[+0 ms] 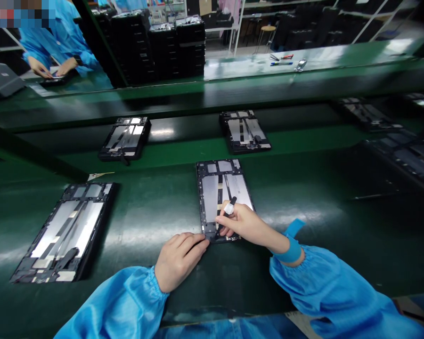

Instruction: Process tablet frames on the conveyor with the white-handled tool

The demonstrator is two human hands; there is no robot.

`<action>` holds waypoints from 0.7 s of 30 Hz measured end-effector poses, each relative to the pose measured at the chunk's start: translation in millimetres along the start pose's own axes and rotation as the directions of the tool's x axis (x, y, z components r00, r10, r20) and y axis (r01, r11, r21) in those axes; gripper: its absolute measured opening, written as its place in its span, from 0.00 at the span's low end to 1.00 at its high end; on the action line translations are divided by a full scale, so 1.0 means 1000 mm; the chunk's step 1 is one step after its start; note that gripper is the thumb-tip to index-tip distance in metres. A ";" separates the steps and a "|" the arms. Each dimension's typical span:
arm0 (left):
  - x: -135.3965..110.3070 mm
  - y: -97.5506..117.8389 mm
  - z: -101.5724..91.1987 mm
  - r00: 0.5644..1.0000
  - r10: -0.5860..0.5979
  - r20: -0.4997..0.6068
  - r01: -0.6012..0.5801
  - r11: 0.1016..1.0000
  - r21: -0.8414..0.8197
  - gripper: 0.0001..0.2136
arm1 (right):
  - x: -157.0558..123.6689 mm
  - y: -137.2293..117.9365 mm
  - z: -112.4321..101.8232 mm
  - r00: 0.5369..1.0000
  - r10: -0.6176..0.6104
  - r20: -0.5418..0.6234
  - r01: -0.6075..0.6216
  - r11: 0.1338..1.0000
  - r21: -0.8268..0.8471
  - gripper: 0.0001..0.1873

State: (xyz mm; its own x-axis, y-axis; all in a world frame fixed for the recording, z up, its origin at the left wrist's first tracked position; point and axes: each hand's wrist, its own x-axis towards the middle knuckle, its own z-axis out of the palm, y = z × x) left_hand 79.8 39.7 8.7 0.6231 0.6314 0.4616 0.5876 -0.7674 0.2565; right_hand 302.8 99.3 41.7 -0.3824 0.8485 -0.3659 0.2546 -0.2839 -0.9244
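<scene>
My right hand pinches a black pen-like tool with a white band, its tip on the near end of a black tablet frame. My left hand, fingers extended and holding nothing, touches that frame's near corner. More frames lie left and ahead on the green belt.

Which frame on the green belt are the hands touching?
The black tablet frame in the middle. The right hand holds a black pen-like tool on it, and the left hand touches its corner. The frame to its left has no hands.
</scene>
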 end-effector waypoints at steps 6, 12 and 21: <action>-0.001 0.000 0.000 1.000 -0.007 0.010 0.007 1.000 0.009 0.10 | 0.000 0.004 -0.001 1.000 -0.007 0.002 0.007 1.000 0.012 0.14; 0.000 0.000 -0.003 0.995 0.045 0.087 -0.054 0.993 0.105 0.15 | 0.001 0.002 0.000 1.000 0.004 0.003 -0.004 1.000 0.001 0.11; -0.001 0.003 -0.002 0.993 0.019 0.112 -0.035 0.989 0.142 0.16 | -0.026 0.012 -0.017 0.983 -0.122 -0.140 0.101 0.984 -0.148 0.11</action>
State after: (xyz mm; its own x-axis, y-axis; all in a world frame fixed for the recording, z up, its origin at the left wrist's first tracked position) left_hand 80.3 36.2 10.4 0.6882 0.6252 0.3681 0.6328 -0.7654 0.1168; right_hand 331.0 82.0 42.1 -0.2828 0.9307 -0.2318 0.3434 -0.1275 -0.9305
